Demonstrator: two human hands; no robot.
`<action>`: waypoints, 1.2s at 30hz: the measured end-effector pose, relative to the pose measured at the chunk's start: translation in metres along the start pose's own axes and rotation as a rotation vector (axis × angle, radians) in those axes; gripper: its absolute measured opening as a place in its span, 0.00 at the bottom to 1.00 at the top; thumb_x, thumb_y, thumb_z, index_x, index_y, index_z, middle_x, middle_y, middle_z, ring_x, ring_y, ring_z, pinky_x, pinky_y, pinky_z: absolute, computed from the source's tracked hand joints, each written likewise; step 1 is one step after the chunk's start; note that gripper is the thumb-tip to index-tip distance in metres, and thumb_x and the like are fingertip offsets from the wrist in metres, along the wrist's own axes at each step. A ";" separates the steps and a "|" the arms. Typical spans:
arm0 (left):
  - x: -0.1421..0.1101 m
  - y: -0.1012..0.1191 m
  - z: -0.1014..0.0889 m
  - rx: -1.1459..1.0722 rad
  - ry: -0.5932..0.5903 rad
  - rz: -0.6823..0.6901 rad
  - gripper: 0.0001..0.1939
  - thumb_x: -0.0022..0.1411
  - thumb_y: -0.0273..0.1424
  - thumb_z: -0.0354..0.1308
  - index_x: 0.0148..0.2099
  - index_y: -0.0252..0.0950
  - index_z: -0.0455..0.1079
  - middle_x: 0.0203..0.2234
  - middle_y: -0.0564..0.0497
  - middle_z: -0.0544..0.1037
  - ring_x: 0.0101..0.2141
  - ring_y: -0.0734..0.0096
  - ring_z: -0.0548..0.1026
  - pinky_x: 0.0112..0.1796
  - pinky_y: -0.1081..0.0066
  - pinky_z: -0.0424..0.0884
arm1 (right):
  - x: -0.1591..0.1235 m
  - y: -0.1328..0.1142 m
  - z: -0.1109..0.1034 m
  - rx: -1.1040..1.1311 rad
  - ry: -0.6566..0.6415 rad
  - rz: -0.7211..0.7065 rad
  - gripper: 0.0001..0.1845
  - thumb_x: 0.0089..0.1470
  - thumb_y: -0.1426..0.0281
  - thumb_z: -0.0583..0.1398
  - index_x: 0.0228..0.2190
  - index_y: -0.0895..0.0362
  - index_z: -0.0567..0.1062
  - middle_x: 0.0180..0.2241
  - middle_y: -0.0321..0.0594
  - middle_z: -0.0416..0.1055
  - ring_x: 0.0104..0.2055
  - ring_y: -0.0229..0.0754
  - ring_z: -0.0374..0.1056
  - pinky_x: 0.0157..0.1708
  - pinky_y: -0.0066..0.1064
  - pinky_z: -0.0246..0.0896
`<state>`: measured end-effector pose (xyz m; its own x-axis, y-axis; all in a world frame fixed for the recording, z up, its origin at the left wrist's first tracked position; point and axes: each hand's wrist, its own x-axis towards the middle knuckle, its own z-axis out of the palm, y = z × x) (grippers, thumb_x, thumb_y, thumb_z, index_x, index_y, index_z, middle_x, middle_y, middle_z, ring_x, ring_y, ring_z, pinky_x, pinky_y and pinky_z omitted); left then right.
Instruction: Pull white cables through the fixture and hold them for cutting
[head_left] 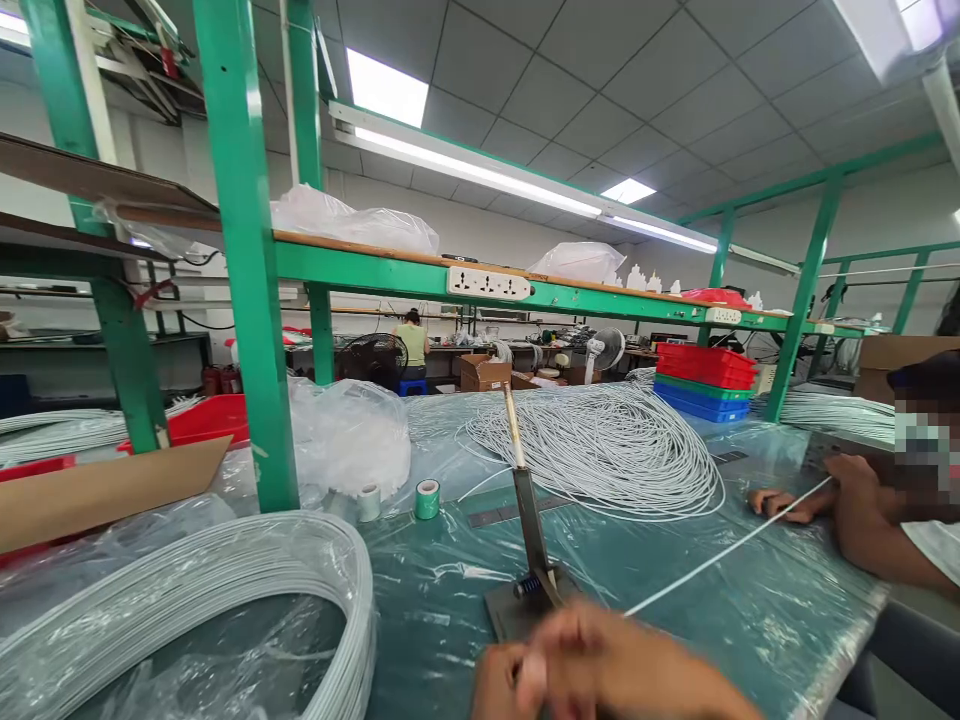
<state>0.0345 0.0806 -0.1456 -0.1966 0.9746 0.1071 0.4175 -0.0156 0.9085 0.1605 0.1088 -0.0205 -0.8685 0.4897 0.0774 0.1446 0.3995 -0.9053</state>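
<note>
My right hand is at the bottom, blurred, with its fingers curled in a pinch. A thin white cable runs from this hand up to a co-worker's hands at the right. Close against it, my left hand is partly cut off by the lower edge, its fingers closed; what they hold is hidden. Just beyond both hands stands a metal lever tool on a flat base, its long handle raised. Behind it lies a large loose coil of white cable.
A plastic-wrapped cable coil fills the left front. A green tape roll and a clear plastic bag sit behind it. A green shelf post rises at left. Stacked red and blue trays stand at back; a co-worker's hand rests at right.
</note>
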 end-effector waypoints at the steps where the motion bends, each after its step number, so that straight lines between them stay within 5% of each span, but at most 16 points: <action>1: 0.002 0.001 0.001 0.028 0.022 0.032 0.20 0.47 0.42 0.49 0.14 0.34 0.66 0.12 0.53 0.66 0.20 0.70 0.64 0.23 0.73 0.56 | 0.010 -0.005 -0.017 0.019 0.079 0.029 0.20 0.52 0.56 0.47 0.34 0.57 0.70 0.18 0.33 0.65 0.17 0.31 0.61 0.17 0.22 0.56; 4: 0.004 0.004 0.002 0.111 0.117 0.085 0.17 0.46 0.40 0.51 0.14 0.35 0.63 0.11 0.55 0.62 0.19 0.72 0.61 0.22 0.73 0.53 | 0.059 -0.015 -0.078 0.059 0.500 0.149 0.17 0.52 0.59 0.50 0.37 0.58 0.66 0.14 0.31 0.63 0.13 0.28 0.56 0.15 0.19 0.50; 6: 0.006 0.004 0.002 0.090 0.121 0.078 0.15 0.45 0.38 0.51 0.13 0.36 0.60 0.10 0.56 0.60 0.18 0.73 0.60 0.22 0.73 0.52 | 0.097 -0.015 -0.112 0.077 0.601 0.228 0.18 0.54 0.60 0.47 0.39 0.60 0.63 0.12 0.30 0.60 0.12 0.29 0.54 0.13 0.19 0.47; 11: 0.010 -0.001 0.005 -0.019 0.101 0.040 0.15 0.42 0.39 0.51 0.13 0.38 0.54 0.10 0.58 0.54 0.16 0.75 0.56 0.20 0.74 0.52 | 0.161 -0.002 -0.139 0.191 0.546 0.383 0.27 0.53 0.52 0.38 0.31 0.62 0.63 0.11 0.32 0.57 0.10 0.30 0.49 0.12 0.21 0.46; 17: 0.013 -0.008 0.005 -0.052 0.099 0.022 0.16 0.41 0.42 0.53 0.13 0.37 0.57 0.10 0.59 0.56 0.17 0.75 0.58 0.21 0.74 0.54 | 0.164 -0.003 -0.134 0.306 0.504 0.424 0.31 0.52 0.51 0.31 0.27 0.59 0.62 0.10 0.30 0.53 0.09 0.28 0.44 0.11 0.18 0.43; 21: 0.012 -0.008 0.004 -0.091 0.093 0.002 0.17 0.41 0.43 0.55 0.12 0.36 0.59 0.10 0.58 0.58 0.17 0.75 0.59 0.21 0.74 0.53 | 0.131 -0.020 -0.139 0.332 0.502 0.370 0.31 0.52 0.49 0.34 0.31 0.58 0.64 0.10 0.31 0.55 0.10 0.28 0.47 0.12 0.18 0.46; 26: 0.009 0.003 0.001 -0.166 0.051 -0.024 0.18 0.40 0.44 0.55 0.12 0.36 0.59 0.09 0.59 0.57 0.17 0.76 0.57 0.20 0.75 0.51 | 0.040 -0.047 -0.134 0.438 0.414 0.305 0.31 0.50 0.47 0.38 0.36 0.57 0.65 0.17 0.38 0.67 0.18 0.33 0.63 0.18 0.21 0.58; 33: 0.007 0.012 -0.004 -0.151 -0.009 -0.040 0.15 0.41 0.41 0.52 0.13 0.37 0.58 0.11 0.59 0.55 0.18 0.76 0.54 0.22 0.74 0.49 | -0.102 -0.029 -0.067 0.516 0.339 0.475 0.13 0.47 0.60 0.55 0.33 0.55 0.64 0.22 0.39 0.69 0.18 0.33 0.66 0.15 0.18 0.58; 36: 0.005 0.015 -0.005 -0.141 -0.028 -0.043 0.15 0.41 0.41 0.51 0.14 0.37 0.58 0.11 0.60 0.53 0.18 0.77 0.53 0.21 0.74 0.48 | -0.131 -0.015 -0.036 0.540 0.383 0.582 0.24 0.42 0.64 0.59 0.43 0.50 0.61 0.23 0.36 0.68 0.15 0.31 0.63 0.13 0.19 0.58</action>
<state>0.0351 0.0843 -0.1297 -0.1858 0.9809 0.0576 0.2802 -0.0033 0.9599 0.2888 0.0666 -0.0019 -0.4940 0.7663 -0.4108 0.1865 -0.3681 -0.9109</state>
